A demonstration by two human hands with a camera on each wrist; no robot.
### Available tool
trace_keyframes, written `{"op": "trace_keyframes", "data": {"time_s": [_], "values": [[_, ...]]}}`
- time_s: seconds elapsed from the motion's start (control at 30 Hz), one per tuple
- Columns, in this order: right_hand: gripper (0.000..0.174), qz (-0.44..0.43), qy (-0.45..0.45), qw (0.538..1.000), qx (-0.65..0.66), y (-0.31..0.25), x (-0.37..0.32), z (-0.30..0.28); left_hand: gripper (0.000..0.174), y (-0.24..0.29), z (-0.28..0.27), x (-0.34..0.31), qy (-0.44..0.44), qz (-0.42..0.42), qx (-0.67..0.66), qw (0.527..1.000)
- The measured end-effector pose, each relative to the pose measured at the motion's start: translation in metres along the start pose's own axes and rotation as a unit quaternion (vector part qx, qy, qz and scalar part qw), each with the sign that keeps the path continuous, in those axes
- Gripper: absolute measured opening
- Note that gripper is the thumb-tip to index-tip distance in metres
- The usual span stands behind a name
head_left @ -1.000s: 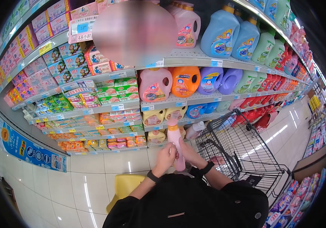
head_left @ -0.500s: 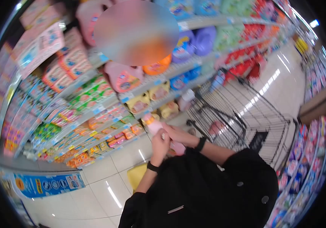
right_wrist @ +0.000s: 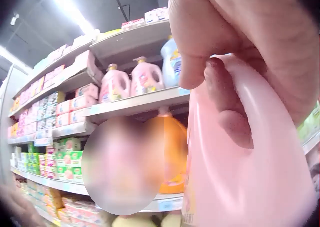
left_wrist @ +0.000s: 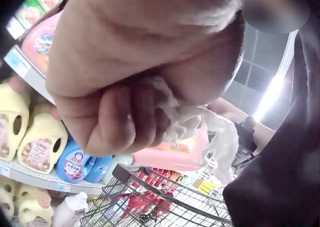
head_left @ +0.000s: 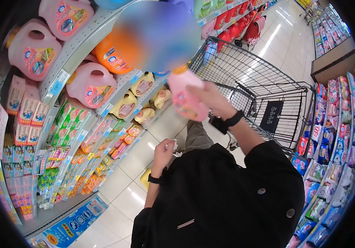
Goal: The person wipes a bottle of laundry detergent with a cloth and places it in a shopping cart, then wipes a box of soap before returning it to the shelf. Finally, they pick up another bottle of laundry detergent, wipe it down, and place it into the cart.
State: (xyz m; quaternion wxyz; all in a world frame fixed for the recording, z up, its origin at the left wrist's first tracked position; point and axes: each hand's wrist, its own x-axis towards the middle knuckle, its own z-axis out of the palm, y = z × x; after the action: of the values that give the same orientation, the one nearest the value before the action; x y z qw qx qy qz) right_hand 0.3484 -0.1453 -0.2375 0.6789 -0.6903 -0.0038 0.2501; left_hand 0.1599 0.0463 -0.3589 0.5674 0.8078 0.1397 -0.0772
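Right grip (head_left: 207, 98) alone now round pink bottle (head_left: 184, 94), left grip (head_left: 162, 154) clenched on white wad (left_wrist: 189, 121).

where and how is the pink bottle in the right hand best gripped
Best by the looped handle, I'd judge, coming from the person's right: it stands on that side of the pink bottle, and the loop lets the right hand hook through.

strip lights (right_wrist: 71, 9) glare overhead and streak the floor (head_left: 117, 182); the head view's dark edges curve.
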Motion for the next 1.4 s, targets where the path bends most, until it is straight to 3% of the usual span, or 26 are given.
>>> {"op": "trace_keyframes", "data": {"time_s": [0.1,0.3,0.53,0.57,0.67,0.73,0.8,0.83,0.93,0.97,1.1,1.2,1.23,1.3,1.37,1.4], "values": [[0.031,-0.025,0.052,0.998,-0.018,-0.032,0.006,-0.045,0.032,-0.027,0.0,0.018,0.024,0.0,-0.052,0.998],[0.035,0.064,0.197,0.976,-0.07,-0.001,0.078,-0.154,0.034,-0.017,0.001,0.055,0.017,-0.071,-0.109,0.991],[0.03,0.185,0.172,0.968,0.0,0.111,0.175,-0.259,0.031,0.018,0.022,0.103,-0.018,-0.113,-0.039,0.993],[0.036,0.242,0.125,0.961,-0.037,0.126,0.191,-0.269,0.029,0.022,0.024,0.11,-0.026,-0.119,-0.034,0.992],[0.044,0.364,0.067,0.922,-0.115,0.146,0.224,-0.27,0.028,0.036,0.032,0.128,-0.017,-0.116,-0.023,0.993],[0.042,0.379,0.069,0.914,-0.124,0.186,0.252,-0.267,0.028,0.037,0.031,0.138,-0.023,-0.14,0.044,0.989],[0.048,0.401,0.051,0.908,-0.111,0.223,0.276,-0.269,0.028,0.042,0.034,0.147,-0.026,-0.156,0.078,0.984],[0.06,0.419,0.033,0.903,-0.086,0.234,0.285,-0.265,0.028,0.054,0.035,0.153,-0.026,-0.197,0.059,0.978],[0.067,0.461,0.049,0.88,-0.101,0.261,0.292,-0.25,0.028,0.053,0.043,0.161,-0.009,-0.186,0.068,0.98],[0.064,0.453,0.076,0.883,-0.094,0.279,0.29,-0.248,0.027,0.056,0.044,0.163,-0.01,-0.175,0.065,0.982],[0.046,0.462,0.013,0.865,-0.197,0.312,0.282,-0.254,0.028,0.067,0.046,0.17,-0.039,-0.184,0.099,0.977],[0.043,0.29,-0.068,0.856,-0.422,0.398,0.262,-0.294,0.025,0.071,0.049,0.17,-0.059,-0.166,0.139,0.975],[0.041,0.367,-0.134,0.824,-0.411,0.326,0.252,-0.279,0.024,0.07,0.049,0.17,-0.064,-0.148,0.148,0.976],[0.044,0.281,-0.144,0.863,-0.395,0.341,0.234,-0.298,0.021,0.07,0.048,0.163,-0.051,-0.115,0.135,0.983],[0.045,0.396,0.032,0.899,-0.184,0.268,0.197,-0.282,0.018,0.072,0.05,0.156,-0.019,-0.079,0.083,0.993],[0.043,0.388,0.053,0.909,-0.142,0.272,0.186,-0.288,0.018,0.071,0.049,0.151,-0.023,-0.079,0.086,0.993]]}}
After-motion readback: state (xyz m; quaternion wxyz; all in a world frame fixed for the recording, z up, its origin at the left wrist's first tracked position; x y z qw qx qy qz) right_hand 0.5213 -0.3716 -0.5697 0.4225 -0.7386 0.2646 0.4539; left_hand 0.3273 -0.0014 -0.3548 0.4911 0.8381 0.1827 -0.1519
